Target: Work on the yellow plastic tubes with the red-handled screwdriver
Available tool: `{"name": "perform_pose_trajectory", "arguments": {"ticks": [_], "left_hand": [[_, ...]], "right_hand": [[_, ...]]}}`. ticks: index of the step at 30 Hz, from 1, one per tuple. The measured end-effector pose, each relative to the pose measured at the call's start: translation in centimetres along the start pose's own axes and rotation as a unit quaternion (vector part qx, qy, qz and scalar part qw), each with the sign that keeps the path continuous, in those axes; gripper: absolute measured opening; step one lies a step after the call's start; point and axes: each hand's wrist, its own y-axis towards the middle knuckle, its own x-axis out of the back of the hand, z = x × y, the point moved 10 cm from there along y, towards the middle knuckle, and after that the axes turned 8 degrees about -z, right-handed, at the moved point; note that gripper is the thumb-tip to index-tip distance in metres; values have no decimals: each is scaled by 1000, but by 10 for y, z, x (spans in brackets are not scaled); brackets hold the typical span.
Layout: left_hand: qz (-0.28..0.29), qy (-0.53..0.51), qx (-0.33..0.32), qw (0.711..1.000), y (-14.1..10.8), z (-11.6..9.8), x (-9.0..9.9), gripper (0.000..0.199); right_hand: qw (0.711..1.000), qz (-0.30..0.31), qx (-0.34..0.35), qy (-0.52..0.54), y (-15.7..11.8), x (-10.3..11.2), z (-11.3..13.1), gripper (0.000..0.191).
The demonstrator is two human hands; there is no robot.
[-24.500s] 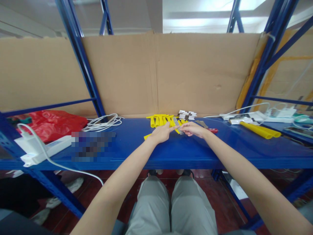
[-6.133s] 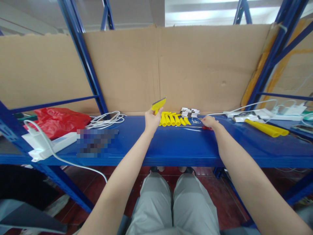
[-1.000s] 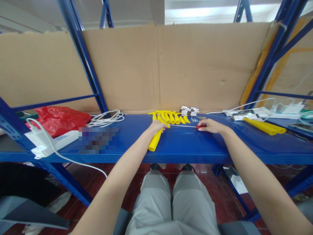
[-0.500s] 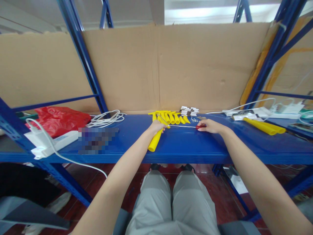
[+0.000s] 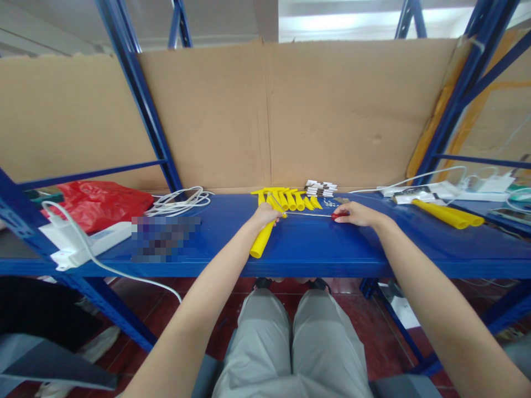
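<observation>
My left hand [image 5: 265,214] is closed around a yellow hollow plastic handle [image 5: 261,242], whose open end points toward me. In my right hand [image 5: 352,214] is the red grip of a screwdriver [image 5: 309,215]. Its long metal shaft runs left, and the tip meets the yellow piece beside my left fingers; the exact contact is too small to make out. Just behind my hands, several yellow handles [image 5: 290,200] stand in a row. Small curved yellow pieces [image 5: 313,203] lie at the row's right end, near small loose metal parts [image 5: 331,204].
Stacked white-and-dark pieces [image 5: 321,188] sit against the cardboard [image 5: 332,110]. On the left are a red plastic bag [image 5: 103,204], a white power strip [image 5: 97,243] and coiled cable [image 5: 182,202]. More yellow handles [image 5: 443,214] lie on the right of the blue shelf [image 5: 323,243].
Both hands keep their holds in nearly the same place. The yellow handle's near end has shifted very slightly left; the rest looks the same.
</observation>
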Motion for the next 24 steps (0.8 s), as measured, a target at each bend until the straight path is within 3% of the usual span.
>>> {"name": "perform_pose_trajectory", "arguments": {"ticks": [11, 16, 21, 24], "left_hand": [[-24, 57, -24, 998, 1, -2, 16, 16], [-35, 97, -36, 994, 3, 0, 20, 15], [-37, 94, -46, 994, 3, -1, 22, 17], [-32, 86, -41, 995, 5, 0, 21, 17]], "right_hand": [[995, -70, 68, -7, 5, 9, 23, 28], [994, -96, 41, 20, 1, 16, 26, 36], [992, -92, -26, 87, 0, 12, 15, 52], [986, -87, -49, 133, 0, 9, 11, 47]]}}
